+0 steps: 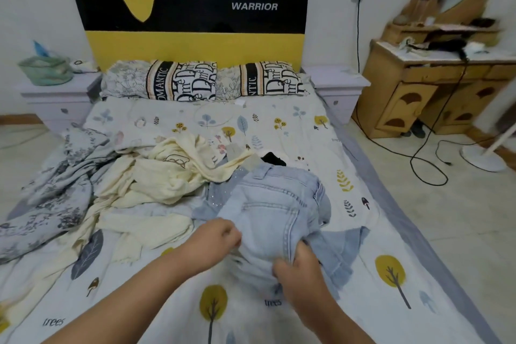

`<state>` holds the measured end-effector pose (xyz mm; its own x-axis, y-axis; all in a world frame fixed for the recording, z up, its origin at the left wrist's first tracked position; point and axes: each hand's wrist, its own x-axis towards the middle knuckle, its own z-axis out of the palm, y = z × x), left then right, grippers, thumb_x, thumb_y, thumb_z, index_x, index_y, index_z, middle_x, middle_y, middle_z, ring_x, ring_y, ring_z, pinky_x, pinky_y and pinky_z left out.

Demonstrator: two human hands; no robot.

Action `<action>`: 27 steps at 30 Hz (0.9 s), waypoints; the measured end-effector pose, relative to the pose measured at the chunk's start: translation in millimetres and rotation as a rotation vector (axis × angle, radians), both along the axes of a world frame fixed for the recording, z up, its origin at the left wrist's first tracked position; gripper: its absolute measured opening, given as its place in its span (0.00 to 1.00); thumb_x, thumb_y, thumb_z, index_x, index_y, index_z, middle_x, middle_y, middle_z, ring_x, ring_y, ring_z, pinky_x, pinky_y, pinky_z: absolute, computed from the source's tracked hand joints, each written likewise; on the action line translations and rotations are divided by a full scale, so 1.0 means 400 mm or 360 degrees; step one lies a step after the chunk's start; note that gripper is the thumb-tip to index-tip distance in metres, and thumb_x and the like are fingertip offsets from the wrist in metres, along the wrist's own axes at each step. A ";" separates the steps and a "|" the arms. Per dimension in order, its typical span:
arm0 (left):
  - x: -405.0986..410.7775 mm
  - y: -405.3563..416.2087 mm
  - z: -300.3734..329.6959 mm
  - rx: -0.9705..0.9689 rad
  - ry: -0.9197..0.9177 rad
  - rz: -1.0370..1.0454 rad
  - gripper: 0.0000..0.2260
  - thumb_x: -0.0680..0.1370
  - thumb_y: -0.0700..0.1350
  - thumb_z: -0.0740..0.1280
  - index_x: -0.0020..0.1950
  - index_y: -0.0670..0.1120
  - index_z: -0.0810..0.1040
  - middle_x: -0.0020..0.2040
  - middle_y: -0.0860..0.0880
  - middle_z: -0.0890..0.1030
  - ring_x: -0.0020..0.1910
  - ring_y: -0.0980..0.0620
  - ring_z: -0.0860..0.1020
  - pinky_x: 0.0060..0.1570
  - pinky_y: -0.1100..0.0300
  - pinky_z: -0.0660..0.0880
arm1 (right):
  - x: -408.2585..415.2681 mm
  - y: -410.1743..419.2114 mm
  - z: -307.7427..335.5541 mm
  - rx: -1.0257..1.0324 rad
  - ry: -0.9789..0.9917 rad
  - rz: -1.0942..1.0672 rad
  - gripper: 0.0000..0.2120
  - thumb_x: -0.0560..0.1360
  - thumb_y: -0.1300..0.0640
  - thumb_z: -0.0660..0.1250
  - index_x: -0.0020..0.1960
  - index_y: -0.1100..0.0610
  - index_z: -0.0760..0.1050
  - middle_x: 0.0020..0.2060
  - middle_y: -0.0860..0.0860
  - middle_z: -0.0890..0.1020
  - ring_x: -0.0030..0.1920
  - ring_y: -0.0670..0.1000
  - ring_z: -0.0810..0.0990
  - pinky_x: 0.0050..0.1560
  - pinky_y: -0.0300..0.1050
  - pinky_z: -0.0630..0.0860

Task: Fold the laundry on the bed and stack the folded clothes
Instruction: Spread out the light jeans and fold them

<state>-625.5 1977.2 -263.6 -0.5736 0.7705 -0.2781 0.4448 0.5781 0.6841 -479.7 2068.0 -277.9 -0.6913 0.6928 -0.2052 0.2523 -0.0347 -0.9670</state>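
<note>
Head view: left hand (216, 240) and right hand (297, 268) are both gripping light jeans (275, 204) near the bed's (307, 126) foot edge, cream clothes (156, 176) lying beside.

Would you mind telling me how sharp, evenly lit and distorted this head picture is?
Head view: soft, even light with faint shadows and no glare; wide-angle bending curves the bed edge and leans the dresser; the far right edge is motion-smeared; both hands, left and right, and the jeans are fairly sharp.
</note>
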 end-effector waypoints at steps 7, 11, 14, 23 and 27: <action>-0.016 0.069 0.097 0.0535 0.0133 0.0868 0.27 0.74 0.59 0.65 0.66 0.43 0.68 0.60 0.44 0.73 0.63 0.45 0.70 0.62 0.53 0.66 | 0.050 -0.012 0.139 0.0609 -0.0040 0.0401 0.13 0.69 0.70 0.61 0.49 0.58 0.78 0.45 0.45 0.80 0.48 0.42 0.77 0.53 0.35 0.72; -0.054 0.077 0.158 0.0576 -0.0754 0.0440 0.27 0.73 0.55 0.67 0.69 0.46 0.69 0.63 0.50 0.77 0.59 0.52 0.77 0.58 0.57 0.74 | 0.063 -0.044 0.164 0.0850 -0.0250 0.0712 0.13 0.73 0.66 0.59 0.33 0.53 0.66 0.34 0.43 0.72 0.36 0.40 0.70 0.40 0.25 0.62; -0.057 0.055 0.183 0.0714 -0.0767 0.0481 0.07 0.72 0.43 0.72 0.49 0.47 0.81 0.46 0.49 0.85 0.40 0.56 0.83 0.38 0.65 0.78 | 0.054 -0.049 0.138 0.0878 -0.0312 0.0740 0.09 0.74 0.64 0.58 0.43 0.52 0.72 0.42 0.48 0.77 0.43 0.45 0.71 0.45 0.29 0.62; -0.076 -0.075 0.304 0.1063 -0.0692 0.0501 0.06 0.74 0.36 0.67 0.46 0.45 0.80 0.39 0.49 0.85 0.36 0.53 0.83 0.32 0.64 0.78 | -0.018 0.086 0.022 -0.0061 -0.0219 0.0094 0.23 0.76 0.55 0.67 0.68 0.49 0.64 0.63 0.50 0.69 0.57 0.46 0.72 0.56 0.40 0.68; -0.075 -0.140 0.316 0.0987 -0.0771 0.0388 0.16 0.62 0.42 0.77 0.48 0.46 0.80 0.44 0.47 0.85 0.41 0.49 0.84 0.37 0.60 0.80 | -0.122 0.139 0.056 -0.0067 -0.0128 0.0180 0.39 0.75 0.67 0.65 0.77 0.47 0.47 0.74 0.51 0.58 0.72 0.53 0.61 0.61 0.43 0.66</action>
